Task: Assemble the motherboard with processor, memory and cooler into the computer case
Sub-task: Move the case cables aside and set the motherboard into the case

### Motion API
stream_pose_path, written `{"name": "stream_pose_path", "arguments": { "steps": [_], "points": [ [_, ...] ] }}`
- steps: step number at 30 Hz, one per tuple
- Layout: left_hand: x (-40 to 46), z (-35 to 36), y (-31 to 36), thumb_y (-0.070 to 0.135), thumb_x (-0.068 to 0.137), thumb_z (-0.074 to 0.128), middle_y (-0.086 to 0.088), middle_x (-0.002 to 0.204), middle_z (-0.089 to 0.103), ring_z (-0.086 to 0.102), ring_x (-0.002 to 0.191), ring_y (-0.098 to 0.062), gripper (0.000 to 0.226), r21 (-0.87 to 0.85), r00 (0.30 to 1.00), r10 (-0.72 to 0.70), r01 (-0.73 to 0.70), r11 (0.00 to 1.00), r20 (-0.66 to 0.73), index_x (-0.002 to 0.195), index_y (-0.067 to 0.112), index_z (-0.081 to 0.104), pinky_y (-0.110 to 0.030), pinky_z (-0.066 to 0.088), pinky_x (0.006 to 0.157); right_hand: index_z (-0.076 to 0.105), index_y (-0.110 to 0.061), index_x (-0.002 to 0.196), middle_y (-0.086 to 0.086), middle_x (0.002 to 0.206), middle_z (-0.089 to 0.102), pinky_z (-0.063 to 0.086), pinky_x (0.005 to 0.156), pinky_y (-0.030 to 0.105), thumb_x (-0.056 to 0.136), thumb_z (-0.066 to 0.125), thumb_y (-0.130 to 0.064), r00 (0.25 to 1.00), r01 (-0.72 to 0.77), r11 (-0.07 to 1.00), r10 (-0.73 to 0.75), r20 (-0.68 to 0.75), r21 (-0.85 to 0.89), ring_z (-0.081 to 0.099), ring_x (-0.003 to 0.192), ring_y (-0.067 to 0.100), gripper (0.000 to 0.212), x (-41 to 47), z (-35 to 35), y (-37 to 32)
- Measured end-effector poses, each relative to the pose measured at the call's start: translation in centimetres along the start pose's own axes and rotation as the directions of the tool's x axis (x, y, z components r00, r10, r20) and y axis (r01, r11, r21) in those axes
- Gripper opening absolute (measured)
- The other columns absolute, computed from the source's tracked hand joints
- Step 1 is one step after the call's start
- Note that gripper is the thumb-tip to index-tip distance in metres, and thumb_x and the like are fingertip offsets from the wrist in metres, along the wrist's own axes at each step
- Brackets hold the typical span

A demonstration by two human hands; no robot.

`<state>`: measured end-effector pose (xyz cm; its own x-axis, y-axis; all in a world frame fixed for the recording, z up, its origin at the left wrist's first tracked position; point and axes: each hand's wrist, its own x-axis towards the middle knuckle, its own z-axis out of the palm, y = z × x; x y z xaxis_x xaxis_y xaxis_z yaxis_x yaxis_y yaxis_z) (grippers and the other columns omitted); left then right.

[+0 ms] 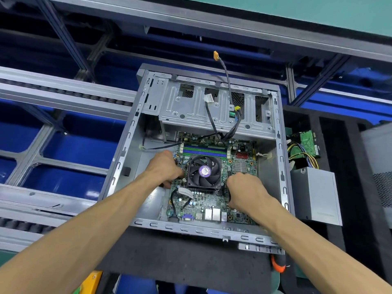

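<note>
An open grey computer case (277, 158) lies on a black foam mat. Inside it sits the green motherboard (212, 200), with a black cooler fan (204, 174) bearing a purple label at its middle and blue and green memory slots (204, 150) behind it. My left hand (164, 169) grips the motherboard's left edge beside the cooler, fingers curled. My right hand (244, 190) grips the board on the cooler's right side, fingers curled down. Black cables (232, 128) hang from the drive cage onto the board's far edge.
A grey drive cage (191, 107) fills the case's far part. A cable with an orange plug (216, 55) sticks up. A grey power supply (316, 196) and a green circuit board with coloured wires (305, 145) lie right of the case. Blue bins and metal rails are at left.
</note>
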<state>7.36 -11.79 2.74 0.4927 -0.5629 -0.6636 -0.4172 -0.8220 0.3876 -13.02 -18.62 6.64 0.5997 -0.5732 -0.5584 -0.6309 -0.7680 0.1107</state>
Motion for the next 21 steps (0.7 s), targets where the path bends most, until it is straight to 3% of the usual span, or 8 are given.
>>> {"name": "stream_pose_path", "arguments": {
  "steps": [10,18,21],
  "points": [
    [0.02,0.02,-0.06,0.018,0.084,0.075,-0.01,0.069,0.066,0.068,0.044,-0.017,0.023,0.016,0.999,0.037,-0.037,0.999,-0.021,0.077,0.008,0.055,-0.019,0.041,0.034,0.035,-0.016,0.066,0.001,0.076,0.049,0.044,0.063,0.034,0.087,0.07,-0.016,1.0,-0.008,1.0,0.008,-0.01,-0.012,0.052,0.073,0.026,0.041,0.21,0.02,0.01],
    [0.55,-0.17,-0.09,0.022,0.079,0.073,-0.005,0.058,0.061,0.071,0.059,-0.024,0.026,0.08,0.991,0.087,-0.079,0.994,-0.102,0.067,0.011,0.052,-0.03,0.057,0.059,0.035,-0.015,0.063,-0.002,0.064,0.042,0.043,0.06,0.033,0.087,0.068,-0.013,1.0,0.009,1.0,-0.009,-0.023,-0.015,0.053,0.068,0.026,0.041,0.35,0.17,-0.01],
    [0.76,-0.14,-0.17,0.022,0.08,0.072,-0.006,0.055,0.063,0.07,0.051,-0.022,0.028,0.074,0.991,0.086,-0.079,0.994,-0.098,0.064,0.012,0.051,-0.027,0.055,0.054,0.036,-0.015,0.062,-0.002,0.06,0.041,0.043,0.06,0.033,0.086,0.067,-0.011,0.999,0.022,0.999,-0.023,-0.027,-0.032,0.054,0.067,0.027,0.039,0.46,0.21,0.02]
  ]
}}
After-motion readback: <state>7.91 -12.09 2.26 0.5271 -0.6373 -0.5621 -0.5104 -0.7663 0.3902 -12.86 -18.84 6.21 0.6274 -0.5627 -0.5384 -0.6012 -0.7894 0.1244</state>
